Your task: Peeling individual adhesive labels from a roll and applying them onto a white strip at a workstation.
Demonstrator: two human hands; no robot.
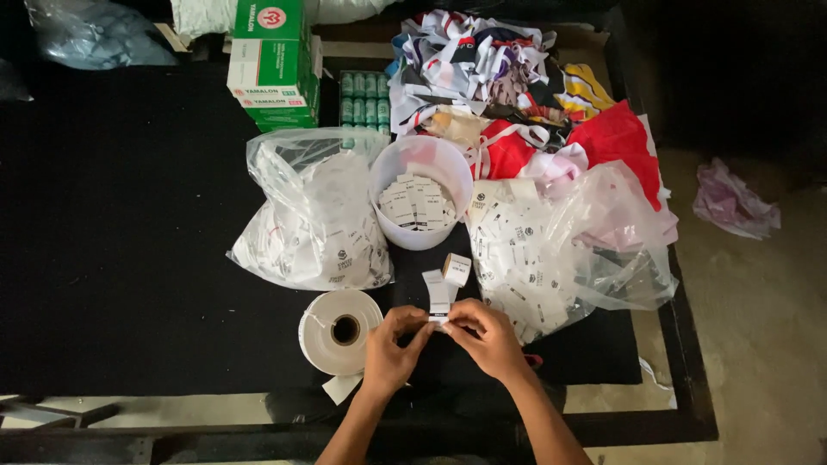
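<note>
On the black worktop (pixel 129 258), the round white plastic tub (pixel 421 203) looks partly filled with small white labels. Nearer than the tub lies a large white tape roll (pixel 339 330). Both hands, left (pixel 389 349) and right (pixel 489 338), pinch a white label strip (pixel 438 297) between closed fingers.

clutter across a black worktable (pixel 112 241)

green and white boxes (pixel 274 65) stood at the back beside a pack of green cans (pixel 365 96); a heap of coloured fabric scraps (pixel 525 95) lay behind a clear plastic bag (pixel 314 215), and a crumpled pinkish bag (pixel 734 202) sat on the floor.
</note>
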